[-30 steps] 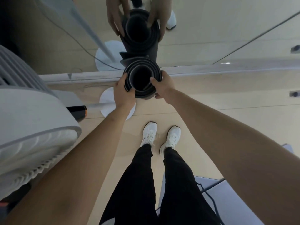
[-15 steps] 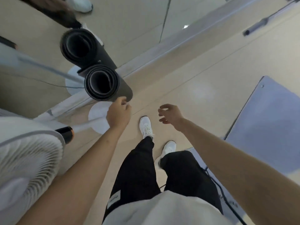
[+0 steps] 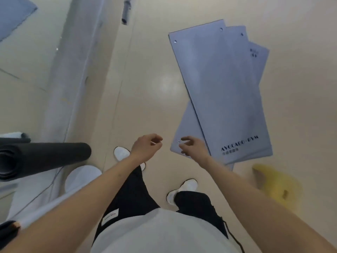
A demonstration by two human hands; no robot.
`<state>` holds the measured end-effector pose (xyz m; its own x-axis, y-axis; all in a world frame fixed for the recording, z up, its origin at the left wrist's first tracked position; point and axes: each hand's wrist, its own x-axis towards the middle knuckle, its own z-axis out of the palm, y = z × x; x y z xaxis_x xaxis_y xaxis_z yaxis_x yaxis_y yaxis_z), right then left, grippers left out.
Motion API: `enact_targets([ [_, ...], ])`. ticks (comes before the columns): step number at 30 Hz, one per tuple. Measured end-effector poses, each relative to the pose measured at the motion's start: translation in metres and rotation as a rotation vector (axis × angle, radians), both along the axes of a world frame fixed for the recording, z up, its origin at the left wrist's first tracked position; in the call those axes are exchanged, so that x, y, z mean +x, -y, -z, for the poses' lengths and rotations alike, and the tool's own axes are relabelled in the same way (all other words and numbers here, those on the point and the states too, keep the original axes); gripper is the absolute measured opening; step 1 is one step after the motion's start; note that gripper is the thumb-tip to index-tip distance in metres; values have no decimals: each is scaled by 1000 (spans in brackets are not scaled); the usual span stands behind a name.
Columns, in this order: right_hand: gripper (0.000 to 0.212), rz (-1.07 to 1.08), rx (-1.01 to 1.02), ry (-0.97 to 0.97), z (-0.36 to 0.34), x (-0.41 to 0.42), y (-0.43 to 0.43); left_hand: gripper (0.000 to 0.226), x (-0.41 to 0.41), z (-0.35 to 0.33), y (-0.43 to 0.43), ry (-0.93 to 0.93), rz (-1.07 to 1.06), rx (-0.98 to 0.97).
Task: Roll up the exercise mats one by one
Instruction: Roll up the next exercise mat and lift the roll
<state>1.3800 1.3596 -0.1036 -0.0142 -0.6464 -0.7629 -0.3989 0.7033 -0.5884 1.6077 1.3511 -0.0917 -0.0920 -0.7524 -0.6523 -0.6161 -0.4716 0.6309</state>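
A rolled-up black mat (image 3: 45,157) stands against the mirror wall at the left, free of both hands. Flat on the floor at the right lie grey-blue mats (image 3: 224,92), stacked askew, the top one printed with dark lettering near its close end. My left hand (image 3: 145,148) hovers in front of me with fingers loosely curled, holding nothing. My right hand (image 3: 193,147) hangs above the near left corner of the flat mats, fingers apart and empty.
A mirror wall (image 3: 27,52) with a pale base strip (image 3: 73,79) runs along the left. A round white stand base (image 3: 82,178) sits by the rolled mat. A yellow object (image 3: 277,181) lies on the floor at the right. My white shoes (image 3: 182,190) stand on beige floor.
Both hands let go of the rolled black mat, which stays leaning at the mirror. I have turned right, so the flat grey-blue mats have come into view under my right hand.
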Motion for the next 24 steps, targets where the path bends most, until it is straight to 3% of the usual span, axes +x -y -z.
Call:
enact_targets([
  [5,26,248,-30,-11,-17,-148,-86,15,-163,-16,-22,-44,167,2],
  [13,28,517,-22,-238,-2,-326,-196,15,-343,-11,-64,-92,505,116],
  [18,29,579,-13,-351,-3,-396,-197,14,-427,20,-45,-82,548,169],
  [24,36,496,-30,-426,-8,-465,-145,13,-520,59,10,-151,549,172],
])
